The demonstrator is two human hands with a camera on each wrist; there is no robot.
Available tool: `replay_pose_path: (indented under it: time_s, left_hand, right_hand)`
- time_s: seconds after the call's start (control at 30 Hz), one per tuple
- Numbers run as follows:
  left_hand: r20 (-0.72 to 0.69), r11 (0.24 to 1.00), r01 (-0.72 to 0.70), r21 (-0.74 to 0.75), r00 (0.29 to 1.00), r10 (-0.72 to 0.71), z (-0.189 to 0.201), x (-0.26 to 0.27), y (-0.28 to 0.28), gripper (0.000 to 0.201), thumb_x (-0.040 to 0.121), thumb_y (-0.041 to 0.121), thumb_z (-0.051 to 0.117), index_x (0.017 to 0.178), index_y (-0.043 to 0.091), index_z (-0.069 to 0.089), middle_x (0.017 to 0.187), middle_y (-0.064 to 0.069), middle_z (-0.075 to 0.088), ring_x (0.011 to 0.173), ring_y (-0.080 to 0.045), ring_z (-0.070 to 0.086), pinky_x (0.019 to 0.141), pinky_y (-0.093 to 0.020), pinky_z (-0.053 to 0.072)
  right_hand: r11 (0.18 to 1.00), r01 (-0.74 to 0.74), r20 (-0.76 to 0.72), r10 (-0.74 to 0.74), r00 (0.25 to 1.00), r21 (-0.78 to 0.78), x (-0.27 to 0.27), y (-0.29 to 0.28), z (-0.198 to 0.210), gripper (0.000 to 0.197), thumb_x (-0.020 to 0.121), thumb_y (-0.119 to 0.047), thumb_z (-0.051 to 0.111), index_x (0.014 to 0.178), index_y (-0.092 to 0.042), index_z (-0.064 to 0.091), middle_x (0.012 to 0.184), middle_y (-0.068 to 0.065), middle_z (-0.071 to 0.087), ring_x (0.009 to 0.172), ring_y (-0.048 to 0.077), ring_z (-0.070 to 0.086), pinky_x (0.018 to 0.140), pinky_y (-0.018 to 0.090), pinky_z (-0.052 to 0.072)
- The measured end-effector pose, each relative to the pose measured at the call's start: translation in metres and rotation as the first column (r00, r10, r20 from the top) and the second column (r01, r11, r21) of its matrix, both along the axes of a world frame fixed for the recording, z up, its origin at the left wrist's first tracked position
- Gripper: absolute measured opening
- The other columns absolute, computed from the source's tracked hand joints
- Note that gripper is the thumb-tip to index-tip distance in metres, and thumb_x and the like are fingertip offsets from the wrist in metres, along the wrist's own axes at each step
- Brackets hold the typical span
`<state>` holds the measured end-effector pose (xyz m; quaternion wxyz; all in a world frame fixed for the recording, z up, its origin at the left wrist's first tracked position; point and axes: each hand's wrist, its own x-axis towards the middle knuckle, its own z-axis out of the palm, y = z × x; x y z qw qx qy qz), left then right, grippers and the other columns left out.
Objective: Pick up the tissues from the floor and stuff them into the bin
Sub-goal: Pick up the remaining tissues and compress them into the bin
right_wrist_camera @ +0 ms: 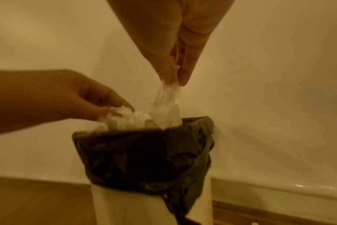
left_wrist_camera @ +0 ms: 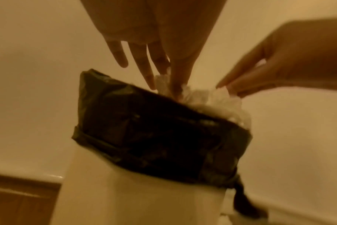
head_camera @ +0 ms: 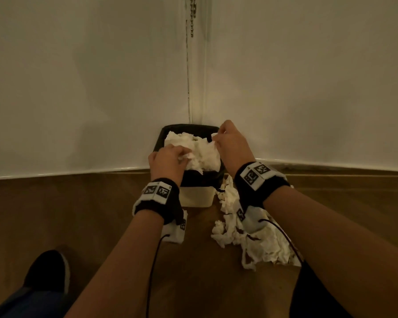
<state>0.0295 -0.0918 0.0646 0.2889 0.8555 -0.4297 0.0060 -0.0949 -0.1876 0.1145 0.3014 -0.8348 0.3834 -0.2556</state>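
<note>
A white bin (head_camera: 195, 198) lined with a black bag (left_wrist_camera: 154, 137) stands in the corner of the room. Crumpled white tissues (head_camera: 200, 152) heap above its rim. My left hand (head_camera: 182, 158) is at the near left of the heap, thumb and fingers pinching into the tissue (left_wrist_camera: 164, 83). My right hand (head_camera: 215, 140) is over the far right rim and pinches a strip of tissue (right_wrist_camera: 167, 99) that hangs down onto the heap. More crumpled tissues (head_camera: 257, 239) lie on the floor to the right of the bin, partly under my right forearm.
Two white walls meet behind the bin, with a baseboard (head_camera: 55, 174) along the wooden floor (head_camera: 90, 214). A bead chain (head_camera: 192, 17) hangs in the corner. My dark shoe (head_camera: 48, 271) is at the lower left. Thin cables run from both wristbands.
</note>
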Motion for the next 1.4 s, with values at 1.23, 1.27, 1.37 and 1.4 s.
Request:
replay_pose_path:
  time_s: [1.23,1.27,1.37,1.4]
  left_hand:
    - [-0.093,0.522,0.221,0.824,0.961,-0.261,-0.004,0.007,-0.043,0.04,0.1,0.022,0.032,0.133,0.001,0.044,0.136,-0.019,0.046,0.125,-0.033,0.044,0.103,-0.039,0.035]
    - [-0.087,0.524,0.205,0.827,0.967,-0.241,-0.003,0.006,-0.04,0.047,0.1,0.029,0.032,0.139,0.004,0.036,0.142,-0.018,0.04,0.129,-0.032,0.041,0.107,-0.039,0.034]
    - [-0.021,0.561,0.149,0.814,0.974,-0.227,0.008,0.001,-0.026,0.053,0.099,0.042,0.025,0.147,0.021,0.019,0.152,-0.008,0.025,0.137,-0.028,0.03,0.112,-0.043,0.025]
    - [0.011,0.584,0.146,0.799,0.966,-0.257,0.013,-0.002,-0.021,0.047,0.1,0.039,0.026,0.144,0.023,0.027,0.149,-0.005,0.032,0.133,-0.026,0.034,0.108,-0.044,0.027]
  right_hand:
    - [0.906,-0.403,-0.89,0.284,0.356,0.127,0.036,0.022,-0.024,0.031,0.089,-0.033,0.051,0.115,-0.015,0.057,0.075,0.001,0.051,0.096,0.021,0.057,0.074,0.028,0.041]
    - [0.905,-0.405,-0.886,0.29,0.362,0.13,0.035,0.024,-0.022,0.032,0.09,-0.031,0.051,0.116,-0.015,0.056,0.081,0.002,0.055,0.1,0.022,0.058,0.076,0.028,0.041]
    - [0.892,-0.427,-0.869,0.323,0.374,0.147,0.03,0.028,-0.01,0.036,0.092,-0.027,0.05,0.124,-0.012,0.053,0.121,0.01,0.058,0.113,0.025,0.055,0.088,0.029,0.043]
    - [0.888,-0.436,-0.863,0.329,0.384,0.144,0.026,0.03,-0.004,0.038,0.093,-0.026,0.049,0.127,-0.011,0.051,0.127,0.011,0.055,0.117,0.025,0.053,0.093,0.031,0.042]
